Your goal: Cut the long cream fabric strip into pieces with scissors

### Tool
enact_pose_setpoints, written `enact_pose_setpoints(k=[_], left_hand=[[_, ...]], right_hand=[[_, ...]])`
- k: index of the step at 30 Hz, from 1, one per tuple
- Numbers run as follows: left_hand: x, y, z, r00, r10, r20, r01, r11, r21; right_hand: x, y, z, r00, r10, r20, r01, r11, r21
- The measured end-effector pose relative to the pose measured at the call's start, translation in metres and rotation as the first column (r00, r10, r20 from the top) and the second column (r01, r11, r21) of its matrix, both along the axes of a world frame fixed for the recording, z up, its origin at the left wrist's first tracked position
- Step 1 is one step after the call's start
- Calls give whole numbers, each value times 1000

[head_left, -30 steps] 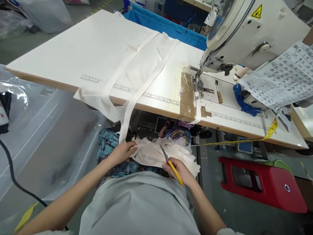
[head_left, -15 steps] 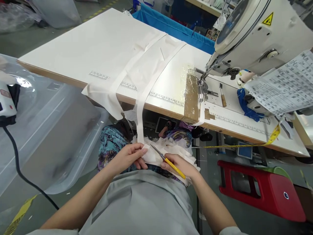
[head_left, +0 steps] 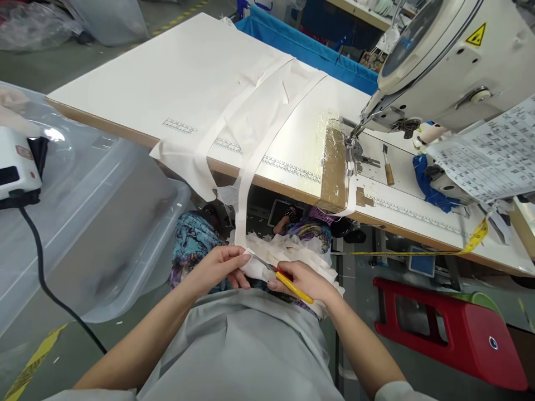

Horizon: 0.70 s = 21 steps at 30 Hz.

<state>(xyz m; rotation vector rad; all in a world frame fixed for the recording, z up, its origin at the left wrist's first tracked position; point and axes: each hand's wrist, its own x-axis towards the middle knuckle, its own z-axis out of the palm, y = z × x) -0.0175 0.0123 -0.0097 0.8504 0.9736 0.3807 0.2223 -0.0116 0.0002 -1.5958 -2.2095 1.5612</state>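
Over my lap, my left hand [head_left: 228, 264] pinches the end of a white fabric strip [head_left: 242, 206] between thumb and fingers. The strip runs up over the table edge and joins white fabric [head_left: 254, 120] lying on the tabletop. My right hand [head_left: 303, 278] is closed round the scissors [head_left: 295, 287], which have yellow handles. Their blades point left, with the tips at the strip's end beside my left fingertips. Whether the blades are on the fabric or just beside it I cannot tell. Gathered white fabric [head_left: 301, 248] lies across my lap under both hands.
A sewing machine [head_left: 451, 72] stands on the right of the white table [head_left: 175, 72]. A wood-handled tool [head_left: 388, 170] lies near its needle. A yellow tape measure [head_left: 476, 236] hangs at the right edge. Clear plastic bins [head_left: 137, 223] are on my left, a red stool [head_left: 472, 334] on my right.
The scissors have moved left, and their tips now meet the strip's end at my left fingers. My left hand keeps its pinch. The whole view has shifted slightly.
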Motion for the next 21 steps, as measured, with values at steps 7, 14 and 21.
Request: enact_pose_setpoints(k=[7, 14, 21], left_hand=[[1, 0, 3, 1000, 20, 12, -20, 1000, 20], [-1, -4, -4, 999, 24, 43, -25, 1000, 15], [0, -4, -3, 1000, 3, 19, -3, 1000, 8]], right_hand=[[-4, -6, 2, 993, -52, 103, 40, 993, 115], [-7, -6, 2, 988, -37, 152, 9, 984, 180], [-10, -2, 0, 989, -63, 132, 35, 979, 202]])
